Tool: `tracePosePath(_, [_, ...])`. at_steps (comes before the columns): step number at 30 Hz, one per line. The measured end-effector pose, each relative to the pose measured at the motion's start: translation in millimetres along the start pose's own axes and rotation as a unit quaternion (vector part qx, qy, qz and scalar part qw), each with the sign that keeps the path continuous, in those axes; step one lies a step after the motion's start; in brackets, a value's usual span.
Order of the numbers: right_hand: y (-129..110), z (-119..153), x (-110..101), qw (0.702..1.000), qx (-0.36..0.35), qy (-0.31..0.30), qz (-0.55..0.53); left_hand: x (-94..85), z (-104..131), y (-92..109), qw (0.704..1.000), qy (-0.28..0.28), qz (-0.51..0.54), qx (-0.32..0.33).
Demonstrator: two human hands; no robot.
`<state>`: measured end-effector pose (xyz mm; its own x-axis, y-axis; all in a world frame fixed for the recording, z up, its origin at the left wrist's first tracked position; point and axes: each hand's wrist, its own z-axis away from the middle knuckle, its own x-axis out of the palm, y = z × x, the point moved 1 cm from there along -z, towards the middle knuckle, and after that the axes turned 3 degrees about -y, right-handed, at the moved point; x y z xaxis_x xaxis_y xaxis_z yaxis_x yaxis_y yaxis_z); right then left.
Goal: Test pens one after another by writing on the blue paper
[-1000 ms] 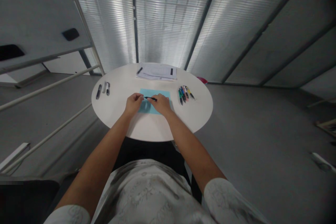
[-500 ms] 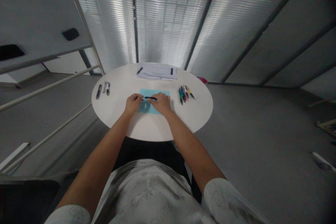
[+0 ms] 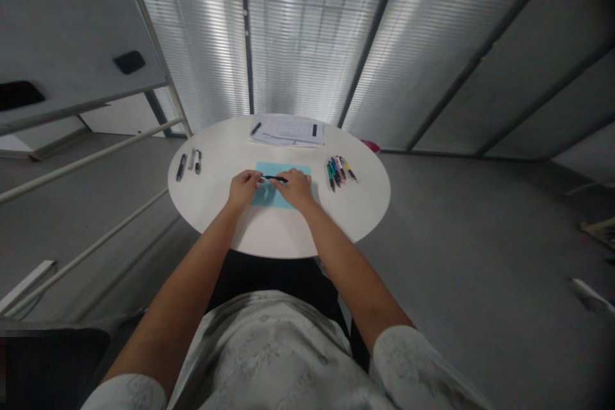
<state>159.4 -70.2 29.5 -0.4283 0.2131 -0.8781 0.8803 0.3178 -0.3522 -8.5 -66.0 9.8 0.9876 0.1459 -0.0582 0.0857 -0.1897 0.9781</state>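
A black pen (image 3: 275,178) lies level between my hands, over a light blue sheet (image 3: 281,200) on the white round table (image 3: 216,147). My right hand (image 3: 295,188) is closed around the pen's right part, thumb underneath. At the pen's thin left tip, my left hand (image 3: 245,187) is closed in a pinch. Whether a small separate part sits between the left fingertips is too small to tell. Both hands cast shadows on the sheet.
Several coloured pens (image 3: 340,171) lie together to the right. On the left are several black and white markers (image 3: 196,162). A stack of printed papers (image 3: 288,131) sits at the far edge with a dark pen (image 3: 256,129) on it. A whiteboard frame (image 3: 158,32) stands left.
Almost nothing differs. The pen and both hands keep nearly the same place, with only a slight shift of the left fingers.
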Motion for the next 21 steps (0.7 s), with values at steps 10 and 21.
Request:
tracePosePath(10, [1.5, 0.8, -0.1, 1.000, -0.009, 0.007, 0.009, 0.2, -3.9, -7.6, 1.000, -0.029, 0.003, 0.009])
tracePosePath(21, [4.9, 0.6, 0.3, 0.999, -0.034, -0.020, 0.010, -2.2, 0.3, -2.7, 0.997, -0.073, -0.013, 0.033])
